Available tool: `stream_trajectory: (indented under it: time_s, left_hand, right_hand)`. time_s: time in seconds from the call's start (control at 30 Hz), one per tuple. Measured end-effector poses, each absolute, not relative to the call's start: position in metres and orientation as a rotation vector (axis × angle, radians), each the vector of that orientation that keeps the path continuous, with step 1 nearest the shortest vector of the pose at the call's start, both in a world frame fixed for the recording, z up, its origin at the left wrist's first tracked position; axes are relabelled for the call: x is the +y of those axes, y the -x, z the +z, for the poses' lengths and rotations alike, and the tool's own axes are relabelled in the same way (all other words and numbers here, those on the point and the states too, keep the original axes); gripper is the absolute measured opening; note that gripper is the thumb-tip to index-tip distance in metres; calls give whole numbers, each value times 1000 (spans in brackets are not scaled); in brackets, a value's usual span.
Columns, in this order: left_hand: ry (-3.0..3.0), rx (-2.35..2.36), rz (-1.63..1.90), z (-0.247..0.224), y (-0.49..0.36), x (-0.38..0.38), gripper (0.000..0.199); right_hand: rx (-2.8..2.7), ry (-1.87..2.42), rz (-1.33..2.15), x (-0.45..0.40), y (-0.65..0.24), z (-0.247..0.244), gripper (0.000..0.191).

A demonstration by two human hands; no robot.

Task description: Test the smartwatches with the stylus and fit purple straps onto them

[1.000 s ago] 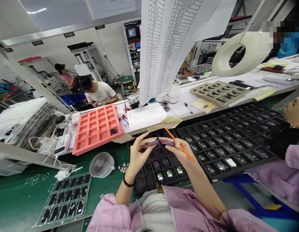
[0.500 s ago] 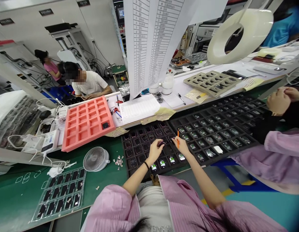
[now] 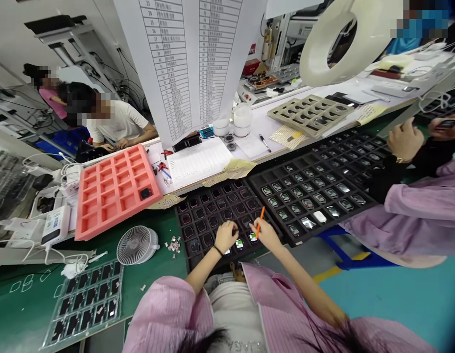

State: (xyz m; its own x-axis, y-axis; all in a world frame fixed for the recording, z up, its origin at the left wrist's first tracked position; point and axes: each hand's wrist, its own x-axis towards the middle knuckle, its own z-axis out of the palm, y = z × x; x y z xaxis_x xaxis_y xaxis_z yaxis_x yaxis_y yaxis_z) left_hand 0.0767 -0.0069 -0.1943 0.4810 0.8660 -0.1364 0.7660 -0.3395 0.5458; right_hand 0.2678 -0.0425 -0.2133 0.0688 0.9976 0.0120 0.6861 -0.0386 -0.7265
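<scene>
My left hand (image 3: pixel 226 236) is low over the near part of a black compartment tray (image 3: pixel 211 190), its fingers curled together. Something dark shows at its fingertips, too small to make out. Beside it, my right hand (image 3: pixel 267 235) grips a slim orange stick-like tool (image 3: pixel 261 220), held at a slant. Dark square watch cases (image 3: pixel 201 212) fill many of the tray's compartments. Along its near edge lie a few watch-like pieces with white-and-green faces (image 3: pixel 239 243), one of them partly behind my right hand.
More black trays (image 3: pixel 293 241) with watch parts extend right, towards a co-worker's hands (image 3: pixel 406 139). A pink foam tray (image 3: pixel 119 189), a small fan (image 3: pixel 137 244) and a clear blister tray (image 3: pixel 86 299) are on the left. A hanging paper list (image 3: pixel 183 63) and tape roll (image 3: pixel 347 39) stand in front.
Both my hands have come nearer to me, towards the tray's near edge; the orange tool stays in my right hand. The view has shifted. A dark watch-like piece now shows in the co-worker's hand.
</scene>
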Motion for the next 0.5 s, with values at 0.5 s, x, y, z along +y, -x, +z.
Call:
stream_trajectory:
  time_s: [0.5]
  left_hand:
    - [-2124,1628,-72,-218,-44,-62,45]
  right_hand:
    - [-1497,1835,1082,-75,-189,-236,22]
